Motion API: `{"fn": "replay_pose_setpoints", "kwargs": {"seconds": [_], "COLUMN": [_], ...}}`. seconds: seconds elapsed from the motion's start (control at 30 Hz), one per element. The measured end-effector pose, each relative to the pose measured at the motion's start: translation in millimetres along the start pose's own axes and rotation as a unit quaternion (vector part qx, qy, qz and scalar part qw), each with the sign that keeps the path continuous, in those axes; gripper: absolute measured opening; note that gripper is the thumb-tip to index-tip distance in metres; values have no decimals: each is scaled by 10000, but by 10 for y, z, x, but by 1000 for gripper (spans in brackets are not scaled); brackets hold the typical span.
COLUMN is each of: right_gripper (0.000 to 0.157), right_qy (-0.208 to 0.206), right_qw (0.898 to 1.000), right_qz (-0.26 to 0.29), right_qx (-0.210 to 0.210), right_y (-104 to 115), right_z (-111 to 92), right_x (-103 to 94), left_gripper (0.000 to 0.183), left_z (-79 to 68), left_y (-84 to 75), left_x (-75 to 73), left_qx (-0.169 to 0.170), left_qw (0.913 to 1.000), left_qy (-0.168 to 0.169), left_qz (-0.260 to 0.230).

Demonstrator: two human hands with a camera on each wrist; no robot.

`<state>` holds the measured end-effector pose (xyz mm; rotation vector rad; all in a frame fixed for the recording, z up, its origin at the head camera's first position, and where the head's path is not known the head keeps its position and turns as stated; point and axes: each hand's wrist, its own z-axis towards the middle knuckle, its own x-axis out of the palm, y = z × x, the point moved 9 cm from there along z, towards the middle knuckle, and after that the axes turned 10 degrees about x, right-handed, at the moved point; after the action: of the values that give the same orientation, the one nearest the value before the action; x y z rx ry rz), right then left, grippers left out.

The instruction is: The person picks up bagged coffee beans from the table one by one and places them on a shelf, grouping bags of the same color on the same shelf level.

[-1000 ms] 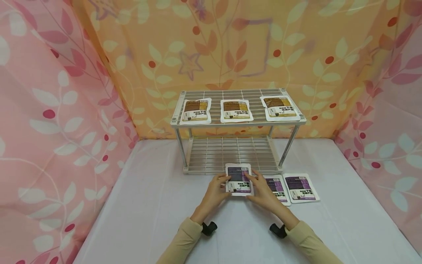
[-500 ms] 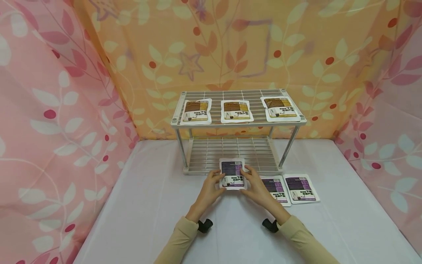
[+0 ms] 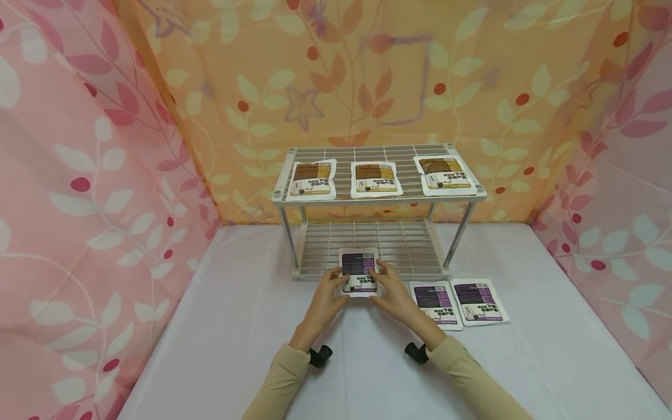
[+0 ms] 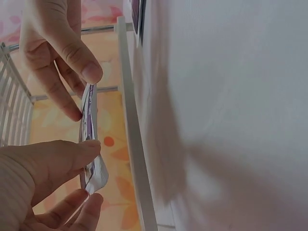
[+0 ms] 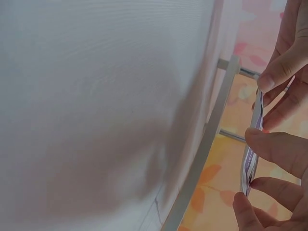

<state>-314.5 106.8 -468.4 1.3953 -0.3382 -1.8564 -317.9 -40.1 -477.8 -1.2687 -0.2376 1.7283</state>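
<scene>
A flat white pouch with a purple and black label is held in front of the rack's lower shelf, its printed side facing up. My left hand pinches its left edge between thumb and fingers. On the opposite edge, my right hand pinches in the same way. Both wrist views show the pouch edge-on and off the table, with thumbs on one side and fingers on the other. Two more purple-labelled pouches, one partly beside my right wrist and another, lie on the table to the right.
A two-tier white wire rack stands at the back of the white table. Its top shelf carries three brown and yellow pouches: left, middle and right. Patterned cloth encloses the table's back and sides.
Both hands have moved left and slightly away from me, carrying the pouch toward the lower shelf's front edge. The right hand now covers less of the nearer pouch on the table.
</scene>
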Motion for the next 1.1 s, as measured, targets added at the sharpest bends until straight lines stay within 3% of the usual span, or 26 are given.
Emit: {"fn": "replay_pose_setpoints", "kwargs": {"seconds": [0.47, 0.93, 1.1], "right_gripper": [57, 51, 51], "right_qy": [323, 461, 494], "right_qw": [9992, 9983, 9977], "right_qz": [213, -331, -433], "right_qx": [-87, -109, -139], "right_y": [180, 164, 169], "right_z": [182, 372, 456], "right_x": [225, 470, 538], "left_gripper": [47, 48, 48], "left_z": [-15, 58, 95], "left_y": [235, 410, 444], "left_x": [-200, -317, -365], "left_qx": [-162, -123, 9], "left_qw": [9997, 9991, 9978], "left_qy": [-13, 179, 121], "left_qz": [201, 363, 659]}}
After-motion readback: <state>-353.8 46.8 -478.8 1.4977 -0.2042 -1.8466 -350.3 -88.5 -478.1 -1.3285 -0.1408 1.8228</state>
